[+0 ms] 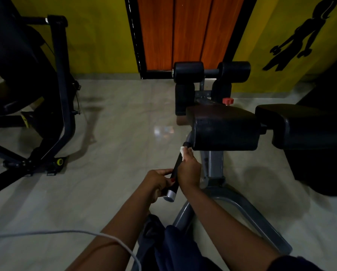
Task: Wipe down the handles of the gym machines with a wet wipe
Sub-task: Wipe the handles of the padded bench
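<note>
My left hand [159, 183] grips the handle [176, 166] near its cap, my right hand [190, 170] clasps the wipe [182, 152] round it; I'd twist while sliding the full length.

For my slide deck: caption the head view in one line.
The right hand holds a wipe against the black handle; the left hand grips its lower end.

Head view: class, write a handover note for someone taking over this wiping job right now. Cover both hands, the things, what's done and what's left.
Left hand grips the handle low down, just above its silver cap.
Right hand holds the wet wipe against the handle's top end, beside the black pad.
Done: wiping this handle is under way; how much is clean cannot be told.
Left: probably the rest of this handle, then the machine on the left.
</note>
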`<state>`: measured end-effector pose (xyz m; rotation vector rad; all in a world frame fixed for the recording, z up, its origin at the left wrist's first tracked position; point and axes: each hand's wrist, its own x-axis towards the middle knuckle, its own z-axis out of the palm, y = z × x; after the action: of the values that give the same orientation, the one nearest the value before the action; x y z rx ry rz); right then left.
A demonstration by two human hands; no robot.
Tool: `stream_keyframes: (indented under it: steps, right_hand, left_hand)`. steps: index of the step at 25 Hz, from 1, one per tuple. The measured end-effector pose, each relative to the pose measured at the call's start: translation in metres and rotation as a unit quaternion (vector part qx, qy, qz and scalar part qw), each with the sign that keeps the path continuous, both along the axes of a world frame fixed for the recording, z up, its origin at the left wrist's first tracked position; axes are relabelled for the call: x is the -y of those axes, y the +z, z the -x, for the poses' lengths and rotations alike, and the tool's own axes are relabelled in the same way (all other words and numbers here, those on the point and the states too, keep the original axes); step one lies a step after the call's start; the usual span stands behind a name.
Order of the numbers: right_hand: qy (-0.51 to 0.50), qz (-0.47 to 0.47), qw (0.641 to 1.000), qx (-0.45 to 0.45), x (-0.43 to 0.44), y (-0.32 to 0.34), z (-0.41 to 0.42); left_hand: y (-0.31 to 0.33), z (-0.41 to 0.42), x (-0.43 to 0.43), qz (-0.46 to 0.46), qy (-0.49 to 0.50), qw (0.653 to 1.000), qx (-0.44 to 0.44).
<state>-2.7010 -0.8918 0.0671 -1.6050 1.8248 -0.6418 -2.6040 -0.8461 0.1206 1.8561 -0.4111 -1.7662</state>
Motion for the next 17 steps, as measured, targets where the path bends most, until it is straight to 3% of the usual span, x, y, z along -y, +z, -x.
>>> stream_keyframes:
  steps: [4,6,7,9,10,11,12,14,17]
  right_hand:
    - [-0.129,0.004,0.986,0.103,-0.033,0.004,0.000]
    - [-0.202,-0.062,0.961,0.177,-0.017,-0.005,-0.004]
    - [-0.258,-0.118,0.925,0.252,-0.004,-0.008,-0.004]
    - [-0.330,-0.223,0.797,0.454,0.019,-0.011,0.000]
    - [-0.323,-0.256,0.735,0.539,0.020,-0.008,0.004]
    - [-0.296,-0.282,0.696,0.590,0.017,-0.005,0.009]
    - [-0.254,-0.300,0.684,0.614,0.010,-0.002,0.014]
    - [-0.188,-0.324,0.695,0.614,0.000,-0.002,0.019]
    - [-0.196,-0.326,0.687,0.619,0.020,-0.012,0.016]
  left_hand:
    - [0.002,-0.003,-0.001,0.004,0.003,1.000,-0.019]
    - [0.000,-0.002,0.000,0.004,0.005,1.000,-0.018]
    - [0.000,-0.002,0.000,0.004,0.006,1.000,-0.019]
    - [0.000,-0.001,0.000,0.002,0.006,1.000,-0.022]
    - [0.000,-0.002,0.000,0.002,0.004,1.000,-0.021]
    - [0.001,-0.002,-0.001,0.003,0.001,1.000,-0.021]
    - [0.001,-0.003,-0.001,0.002,-0.001,1.000,-0.021]
    - [0.001,-0.005,-0.001,0.002,0.001,1.000,-0.023]
    - [0.001,-0.005,-0.002,0.002,0.008,1.000,-0.025]
